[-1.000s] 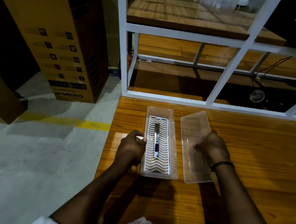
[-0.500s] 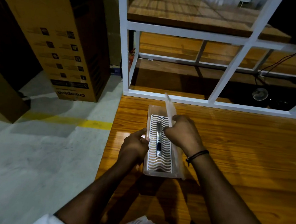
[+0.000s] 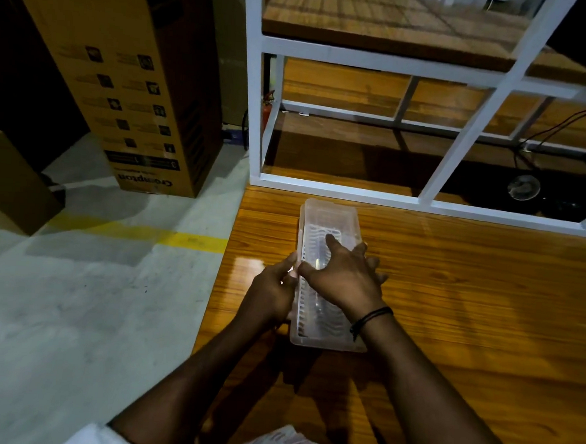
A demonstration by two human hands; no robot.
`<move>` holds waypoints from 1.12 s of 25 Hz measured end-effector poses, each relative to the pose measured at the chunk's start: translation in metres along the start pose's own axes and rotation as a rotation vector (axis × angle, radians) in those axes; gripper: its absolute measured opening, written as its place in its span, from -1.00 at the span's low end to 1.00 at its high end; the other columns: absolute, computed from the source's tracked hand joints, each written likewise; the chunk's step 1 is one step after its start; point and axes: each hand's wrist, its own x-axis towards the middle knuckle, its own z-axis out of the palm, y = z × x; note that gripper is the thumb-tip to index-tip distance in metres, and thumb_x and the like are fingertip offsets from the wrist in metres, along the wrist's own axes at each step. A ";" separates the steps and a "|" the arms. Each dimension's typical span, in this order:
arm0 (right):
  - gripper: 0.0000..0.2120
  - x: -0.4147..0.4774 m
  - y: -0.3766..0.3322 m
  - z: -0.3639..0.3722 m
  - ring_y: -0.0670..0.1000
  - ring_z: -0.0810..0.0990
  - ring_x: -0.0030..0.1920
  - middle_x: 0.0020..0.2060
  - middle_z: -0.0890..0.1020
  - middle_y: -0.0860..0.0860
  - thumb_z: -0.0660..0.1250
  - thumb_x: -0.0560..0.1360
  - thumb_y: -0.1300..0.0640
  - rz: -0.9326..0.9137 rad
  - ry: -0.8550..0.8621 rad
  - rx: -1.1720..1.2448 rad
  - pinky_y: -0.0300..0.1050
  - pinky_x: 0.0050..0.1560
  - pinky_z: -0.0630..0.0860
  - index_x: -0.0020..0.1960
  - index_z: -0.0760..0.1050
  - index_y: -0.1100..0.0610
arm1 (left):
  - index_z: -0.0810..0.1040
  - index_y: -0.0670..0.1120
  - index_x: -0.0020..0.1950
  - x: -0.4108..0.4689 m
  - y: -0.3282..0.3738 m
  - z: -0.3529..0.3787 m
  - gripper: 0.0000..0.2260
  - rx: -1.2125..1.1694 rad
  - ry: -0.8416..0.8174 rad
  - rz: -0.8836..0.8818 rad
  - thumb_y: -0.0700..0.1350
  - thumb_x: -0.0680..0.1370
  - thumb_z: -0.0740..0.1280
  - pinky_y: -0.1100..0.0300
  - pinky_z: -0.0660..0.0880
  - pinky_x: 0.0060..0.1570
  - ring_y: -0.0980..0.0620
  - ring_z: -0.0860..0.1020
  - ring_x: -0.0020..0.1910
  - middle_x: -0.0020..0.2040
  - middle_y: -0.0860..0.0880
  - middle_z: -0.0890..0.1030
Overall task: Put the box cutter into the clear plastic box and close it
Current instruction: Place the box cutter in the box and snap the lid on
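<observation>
**Lid lies over the box, both hands at it**

The box cutter is hard to make out: only a faint pale glint shows through the cloudy lid just ahead of the right thumb, and the right palm covers most of the middle of the clear rectangular plastic box [image 3: 329, 224]. The white wavy-ribbed insert inside shows dimly through the plastic, ahead of the fingers and again below the right wrist. Whether the lid is snapped fully shut cannot be told.

The right hand [image 3: 345, 276] lies spread, fingers wide, flat on the translucent lid [image 3: 326, 323], pressing on its top. A black band [image 3: 369, 319] circles that wrist. The left hand [image 3: 273, 289] is curled narrowly against the box's left long edge, thumb and fingertips pinching the rim just beside the right thumb.

The box rests on the glossy orange-brown wooden table [image 3: 467, 318] beneath both hands. Beyond the fingers stands a white metal shelf frame [image 3: 254, 99]; far left of the left hand, a tall brown cardboard carton [image 3: 128, 84] stands on the grey floor.
</observation>
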 end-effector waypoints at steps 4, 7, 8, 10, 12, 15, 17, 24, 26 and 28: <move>-0.15 -0.003 -0.002 0.005 0.46 -0.01 0.55 0.61 -0.02 0.33 0.20 0.44 -0.46 -0.010 0.007 -0.046 0.42 0.45 0.03 0.61 0.08 -0.13 | 0.40 -0.08 0.55 0.003 -0.007 -0.003 -0.58 -0.095 -0.054 0.017 -0.25 0.67 0.23 0.26 0.62 -0.23 0.26 0.68 -0.24 0.12 -0.15 0.71; -0.17 -0.005 0.001 0.005 0.42 0.01 0.55 0.62 -0.04 0.29 0.19 0.45 -0.47 -0.027 0.012 -0.035 0.36 0.46 0.04 0.61 0.08 -0.16 | 0.39 -0.09 0.56 0.005 -0.009 -0.005 -0.54 -0.189 -0.099 -0.014 -0.29 0.65 0.25 -0.06 0.66 -0.03 -0.16 0.70 0.00 0.12 -0.13 0.70; -0.18 -0.005 0.003 0.005 0.39 0.02 0.55 0.63 -0.04 0.27 0.19 0.45 -0.47 -0.037 0.016 -0.026 0.32 0.46 0.05 0.61 0.08 -0.18 | 0.40 -0.07 0.55 0.006 -0.007 -0.005 -0.54 -0.227 -0.106 -0.045 -0.33 0.66 0.24 -0.02 0.65 -0.12 -0.17 0.69 -0.07 0.08 -0.15 0.70; -0.19 -0.002 0.007 0.005 0.33 0.06 0.53 0.64 -0.05 0.20 0.21 0.45 -0.46 -0.053 0.022 -0.003 0.25 0.45 0.07 0.60 0.10 -0.21 | 0.43 0.01 0.50 0.009 0.000 -0.003 -0.52 -0.293 -0.108 -0.102 -0.39 0.65 0.22 0.11 0.60 -0.34 -0.06 0.65 -0.29 -0.03 -0.15 0.68; -0.19 0.000 0.010 0.005 0.30 0.07 0.52 0.65 -0.05 0.17 0.25 0.44 -0.45 -0.070 0.029 0.004 0.22 0.44 0.08 0.60 0.13 -0.22 | 0.44 0.10 0.40 0.013 0.009 -0.002 -0.50 -0.355 -0.127 -0.161 -0.43 0.64 0.18 0.07 0.63 -0.32 -0.03 0.65 -0.31 -0.09 -0.06 0.70; -0.18 0.003 0.010 0.006 0.29 0.08 0.51 0.65 -0.03 0.16 0.24 0.43 -0.47 -0.075 0.038 0.000 0.21 0.43 0.11 0.60 0.13 -0.22 | 0.51 0.14 0.27 0.018 0.020 -0.003 -0.48 -0.409 -0.156 -0.206 -0.46 0.63 0.12 -0.13 0.62 -0.03 -0.11 0.69 -0.14 -0.16 0.06 0.75; -0.19 0.003 0.013 0.005 0.28 0.08 0.52 0.65 -0.01 0.13 0.27 0.44 -0.45 -0.084 0.033 0.035 0.21 0.45 0.11 0.59 0.12 -0.22 | 0.48 0.14 0.31 0.016 0.024 -0.004 -0.49 -0.419 -0.159 -0.198 -0.45 0.63 0.13 -0.10 0.64 -0.06 -0.12 0.69 -0.12 -0.12 0.02 0.74; -0.43 -0.013 0.073 0.004 0.11 0.68 0.10 0.18 0.67 0.03 0.45 0.42 -0.27 0.047 0.011 0.621 0.06 0.01 0.62 0.29 0.54 0.04 | 0.50 -0.23 0.35 -0.013 0.007 -0.013 -0.58 -0.397 -0.118 -0.349 -0.15 0.54 0.49 0.06 0.58 -0.22 -0.17 0.58 -0.15 -0.02 -0.25 0.64; -0.41 -0.023 0.089 0.008 0.14 0.71 -0.20 -0.09 0.75 0.15 0.42 0.35 -0.38 0.149 -0.091 0.731 0.09 -0.16 0.65 0.00 0.59 0.16 | 0.62 -0.27 0.18 -0.029 0.004 -0.018 -0.64 -0.314 -0.157 -0.345 -0.09 0.49 0.54 0.02 0.61 -0.08 -0.17 0.69 -0.16 -0.06 -0.22 0.72; -0.47 -0.033 0.098 0.008 0.15 0.58 -0.44 -0.36 0.66 0.24 0.44 0.44 -0.27 0.206 -0.184 0.885 -0.03 -0.41 0.54 -0.12 0.52 0.24 | 0.65 -0.27 0.07 -0.040 0.004 -0.020 -0.66 -0.214 -0.195 -0.340 -0.03 0.47 0.55 0.05 0.64 -0.10 -0.17 0.75 -0.17 -0.08 -0.23 0.76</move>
